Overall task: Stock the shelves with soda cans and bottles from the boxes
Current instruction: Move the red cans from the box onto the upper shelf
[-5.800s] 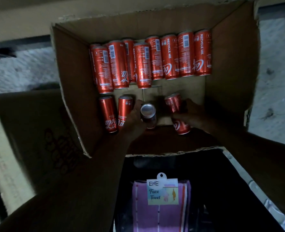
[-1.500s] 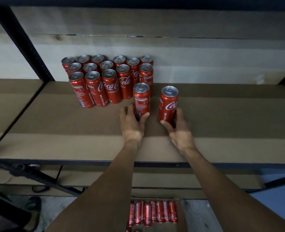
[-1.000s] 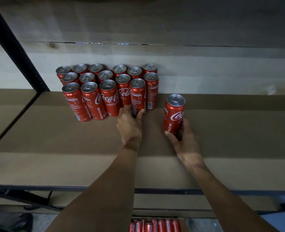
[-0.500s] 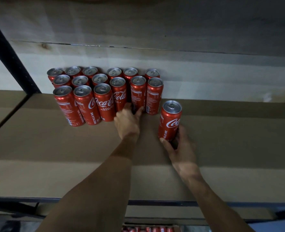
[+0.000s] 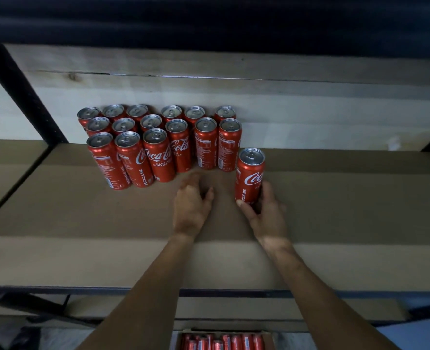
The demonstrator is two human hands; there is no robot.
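Note:
Several red cola cans (image 5: 158, 137) stand upright in rows at the back left of a brown shelf board (image 5: 347, 198). One more red can (image 5: 249, 174) stands just right of the front row, a little apart from it. My right hand (image 5: 264, 213) grips this can low down, thumb on its left side and fingers behind it. My left hand (image 5: 192, 200) rests on the board in front of the cans with fingers loosely curled, holding nothing and touching no can.
A black metal upright (image 5: 22, 94) stands at the left, with a dark shelf (image 5: 208, 18) overhead. The shelf's front rail (image 5: 57, 290) runs across below my arms. On the floor below sits a cardboard box (image 5: 222, 341) with several red cans.
My left hand let go of its can in the second row and drew back toward me. My right hand still holds the single can, shifted slightly nearer the group.

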